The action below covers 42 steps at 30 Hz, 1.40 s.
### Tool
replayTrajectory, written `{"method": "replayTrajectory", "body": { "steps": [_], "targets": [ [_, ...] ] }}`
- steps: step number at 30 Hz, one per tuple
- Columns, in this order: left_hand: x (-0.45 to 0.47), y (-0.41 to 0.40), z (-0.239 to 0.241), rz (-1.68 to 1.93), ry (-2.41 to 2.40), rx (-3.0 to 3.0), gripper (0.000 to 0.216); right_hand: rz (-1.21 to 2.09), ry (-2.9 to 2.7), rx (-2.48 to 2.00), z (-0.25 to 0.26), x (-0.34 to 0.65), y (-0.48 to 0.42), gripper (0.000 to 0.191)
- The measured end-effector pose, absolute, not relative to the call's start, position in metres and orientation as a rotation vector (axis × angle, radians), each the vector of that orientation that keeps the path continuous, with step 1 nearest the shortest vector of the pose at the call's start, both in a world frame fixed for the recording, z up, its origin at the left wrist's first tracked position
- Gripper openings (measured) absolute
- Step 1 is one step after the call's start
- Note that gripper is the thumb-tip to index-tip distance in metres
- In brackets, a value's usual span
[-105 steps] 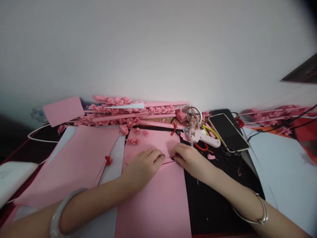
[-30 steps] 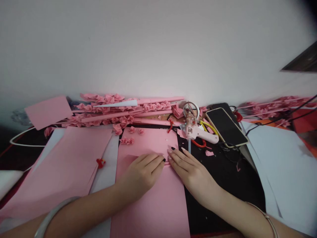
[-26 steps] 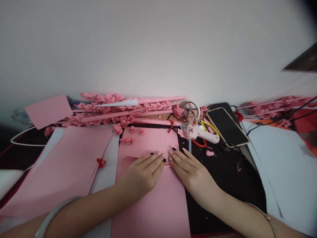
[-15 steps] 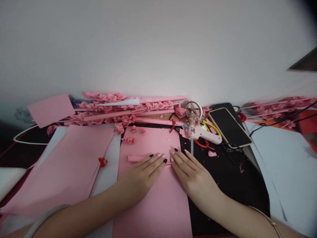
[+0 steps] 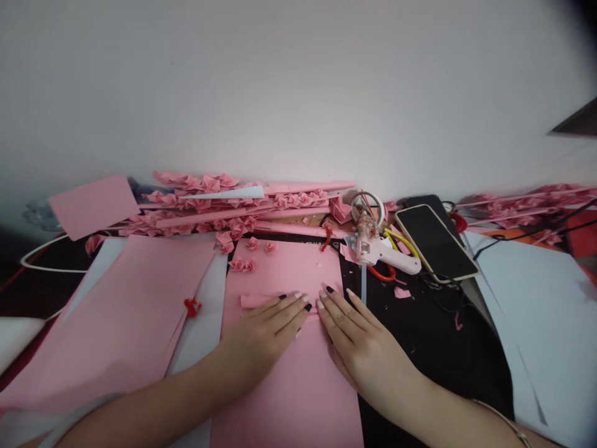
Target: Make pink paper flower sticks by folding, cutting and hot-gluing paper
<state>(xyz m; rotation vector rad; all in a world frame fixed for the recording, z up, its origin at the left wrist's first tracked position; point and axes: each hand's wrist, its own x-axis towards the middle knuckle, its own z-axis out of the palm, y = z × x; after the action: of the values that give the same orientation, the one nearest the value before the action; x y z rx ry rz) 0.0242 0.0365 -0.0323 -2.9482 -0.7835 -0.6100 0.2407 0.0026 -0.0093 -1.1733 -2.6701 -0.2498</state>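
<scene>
I have my left hand (image 5: 261,339) and right hand (image 5: 361,342) laid flat, fingers outstretched, over a thin rolled pink paper tube (image 5: 254,301) on a long pink paper sheet (image 5: 289,398). The tube's left end lies near the sheet's left edge; my right hand straddles the right edge. Nearward room runs between my forearms; small folded pink paper roses (image 5: 242,265) sit on the far left.

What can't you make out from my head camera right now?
Head view: rolled pink paper, partly hidden by the left hand; right end seemingly under the right hand.
Head view: white object, cut off by left edge.
Head view: lettering beyond the pink sheet, too small to read.
Head view: dark wall object, cut off by right edge.
</scene>
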Motion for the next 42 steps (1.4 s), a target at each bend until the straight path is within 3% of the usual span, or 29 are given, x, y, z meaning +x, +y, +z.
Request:
{"method": "replayTrajectory", "body": {
  "steps": [9, 18, 26, 42],
  "targets": [
    [0.023, 0.039, -0.014, -0.862, -0.793, -2.973, 0.029, -0.203, -2.661, -1.203, -0.007, 0.240, 0.004, 0.038],
    [0.017, 0.035, -0.023, -0.658, -0.850, -2.986, 0.031, -0.157, -2.759, -1.132, -0.010, 0.239, 0.006, 0.043],
    [0.018, 0.033, -0.027, -0.488, -0.901, -2.968, 0.042, -0.237, -2.717, -1.132, -0.011, 0.233, 0.008, 0.036],
    [0.014, 0.033, -0.028, -0.601, -0.920, -3.020, 0.033, -0.167, -2.743, -1.108, -0.014, 0.232, 0.007, 0.046]
  ]
}}
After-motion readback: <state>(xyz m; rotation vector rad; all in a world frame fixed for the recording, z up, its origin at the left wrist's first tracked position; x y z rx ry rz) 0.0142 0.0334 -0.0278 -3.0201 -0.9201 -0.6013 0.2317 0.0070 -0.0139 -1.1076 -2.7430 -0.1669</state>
